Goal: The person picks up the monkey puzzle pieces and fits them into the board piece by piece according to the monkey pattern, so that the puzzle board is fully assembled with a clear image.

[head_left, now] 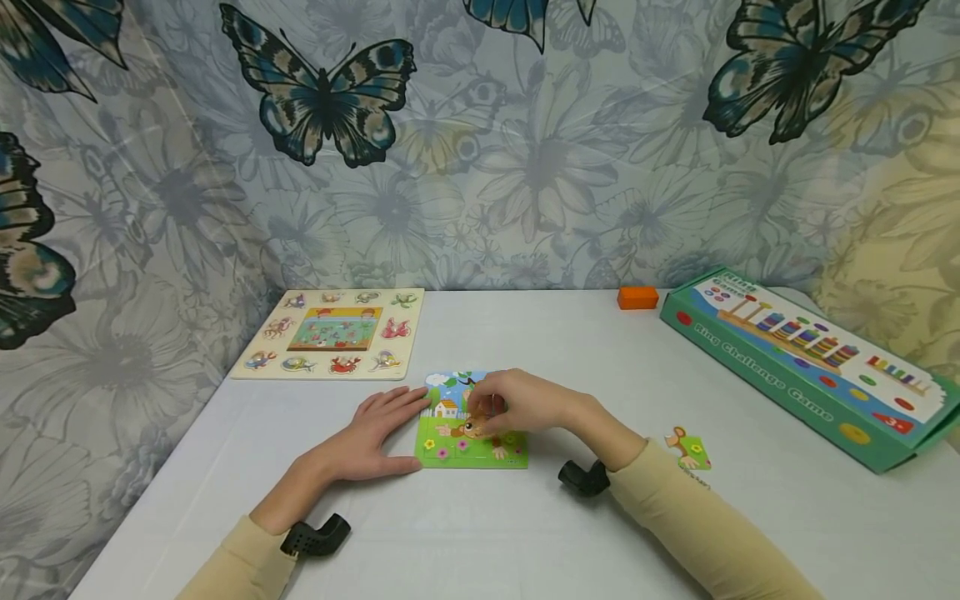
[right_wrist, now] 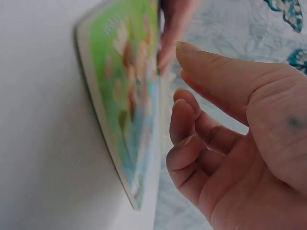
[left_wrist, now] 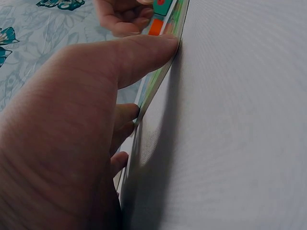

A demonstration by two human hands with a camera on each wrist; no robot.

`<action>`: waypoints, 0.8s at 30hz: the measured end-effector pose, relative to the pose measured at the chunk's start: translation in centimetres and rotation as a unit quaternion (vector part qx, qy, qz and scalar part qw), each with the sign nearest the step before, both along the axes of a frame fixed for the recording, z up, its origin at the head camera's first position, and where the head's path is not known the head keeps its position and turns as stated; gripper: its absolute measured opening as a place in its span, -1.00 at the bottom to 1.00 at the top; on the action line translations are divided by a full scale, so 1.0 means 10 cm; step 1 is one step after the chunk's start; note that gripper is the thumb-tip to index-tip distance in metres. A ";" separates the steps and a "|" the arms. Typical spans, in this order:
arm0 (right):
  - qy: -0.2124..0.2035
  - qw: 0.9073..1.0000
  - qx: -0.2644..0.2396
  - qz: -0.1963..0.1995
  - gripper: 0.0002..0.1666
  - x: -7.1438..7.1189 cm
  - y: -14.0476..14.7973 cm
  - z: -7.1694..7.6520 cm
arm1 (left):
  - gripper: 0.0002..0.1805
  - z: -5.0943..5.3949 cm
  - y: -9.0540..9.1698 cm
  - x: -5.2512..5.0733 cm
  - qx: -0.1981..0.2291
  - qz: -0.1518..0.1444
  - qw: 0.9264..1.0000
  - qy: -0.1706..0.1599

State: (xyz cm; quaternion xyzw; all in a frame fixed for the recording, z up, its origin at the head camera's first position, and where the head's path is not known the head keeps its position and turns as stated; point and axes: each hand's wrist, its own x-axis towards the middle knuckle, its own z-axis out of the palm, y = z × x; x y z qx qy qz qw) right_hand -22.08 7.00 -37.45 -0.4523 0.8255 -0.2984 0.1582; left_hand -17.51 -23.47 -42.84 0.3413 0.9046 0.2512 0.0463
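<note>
A small square picture puzzle [head_left: 468, 454] with a brown animal, a house and flowers on grass lies on the white table. My left hand [head_left: 378, 437] rests beside it, fingers spread, with the thumb and a fingertip touching its left edge; the left wrist view shows the thumb against the puzzle's side [left_wrist: 156, 84]. Over the puzzle's upper right hovers my right hand [head_left: 521, 404], fingers loosely bent. In the right wrist view nothing shows between the thumb and fingers [right_wrist: 184, 117]. A loose puzzle piece [head_left: 693, 452] with part of a brown animal lies right of the right forearm.
A larger wooden picture board [head_left: 258, 333] with sea creatures lies at the back left. An orange block [head_left: 637, 297] stands near the back edge. At the right is a green Ring Challenge Game box [head_left: 772, 375]. Butterfly-patterned cloth [head_left: 525, 167] hangs behind the table.
</note>
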 end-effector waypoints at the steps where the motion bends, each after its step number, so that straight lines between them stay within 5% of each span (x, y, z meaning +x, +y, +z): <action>1: 0.005 1.000 0.000 -0.003 -0.77 -0.01 0.02 0.02 | -0.05 0.00 0.00 0.00 0.000 0.000 1.000 0.000; 24: 0.007 0.995 -0.006 -0.102 -0.68 -0.02 1.06 0.12 | -0.04 0.00 0.00 0.01 -0.004 0.004 1.000 0.002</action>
